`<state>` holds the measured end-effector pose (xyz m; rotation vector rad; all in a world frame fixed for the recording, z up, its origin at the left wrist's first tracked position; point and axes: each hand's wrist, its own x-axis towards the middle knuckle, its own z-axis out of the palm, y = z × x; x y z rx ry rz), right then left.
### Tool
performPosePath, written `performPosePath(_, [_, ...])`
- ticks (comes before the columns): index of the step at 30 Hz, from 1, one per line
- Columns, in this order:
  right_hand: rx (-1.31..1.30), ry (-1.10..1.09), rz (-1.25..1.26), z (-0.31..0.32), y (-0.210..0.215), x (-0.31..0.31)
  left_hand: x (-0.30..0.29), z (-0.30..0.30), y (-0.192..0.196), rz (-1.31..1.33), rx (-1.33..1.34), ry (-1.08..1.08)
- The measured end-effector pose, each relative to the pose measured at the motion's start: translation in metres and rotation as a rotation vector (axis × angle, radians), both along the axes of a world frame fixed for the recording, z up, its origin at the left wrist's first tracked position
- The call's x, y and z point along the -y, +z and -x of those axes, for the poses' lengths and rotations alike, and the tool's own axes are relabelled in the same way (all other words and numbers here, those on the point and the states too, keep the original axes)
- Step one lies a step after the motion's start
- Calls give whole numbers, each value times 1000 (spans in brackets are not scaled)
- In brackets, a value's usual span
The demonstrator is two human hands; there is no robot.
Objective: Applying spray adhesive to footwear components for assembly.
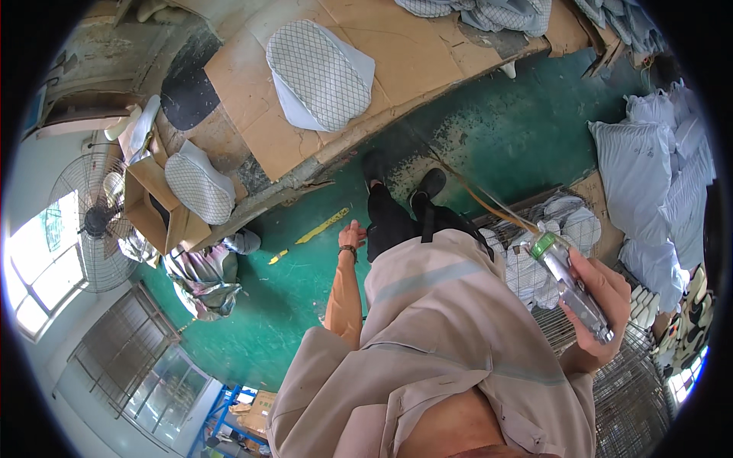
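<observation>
My right hand is closed round a silver metal hand tool with a green ring at one end; its exact kind I cannot make out. A thin brown hose runs up to it from the floor side. My left hand hangs beside my thigh with fingers loosely apart and nothing in it. In front, on the cardboard-covered bench, lies a rounded white piece with a dark diamond grid. A second such gridded piece rests at the left, near an opened cardboard box.
A caged fan stands at the left, by a draped, shiny bundle. To the right are a wire rack of white gridded pieces and stuffed white sacks. More gridded pieces lie at the bench's far end. The floor is green.
</observation>
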<state>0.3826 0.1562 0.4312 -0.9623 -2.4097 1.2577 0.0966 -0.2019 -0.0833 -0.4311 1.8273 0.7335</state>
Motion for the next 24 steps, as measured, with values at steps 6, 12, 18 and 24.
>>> performPosePath(6, [45,-42,-91,-23,-13,1,-25,2,13,-110,-142,143])
performPosePath(12, [155,-110,64,-42,4,-2,-148,80,52,-447,-597,250])
performPosePath(18, [36,-95,143,-42,-4,-3,-248,187,85,160,-946,-215])
performPosePath(24, [33,-31,95,-12,-13,-5,-275,209,106,195,-846,-450])
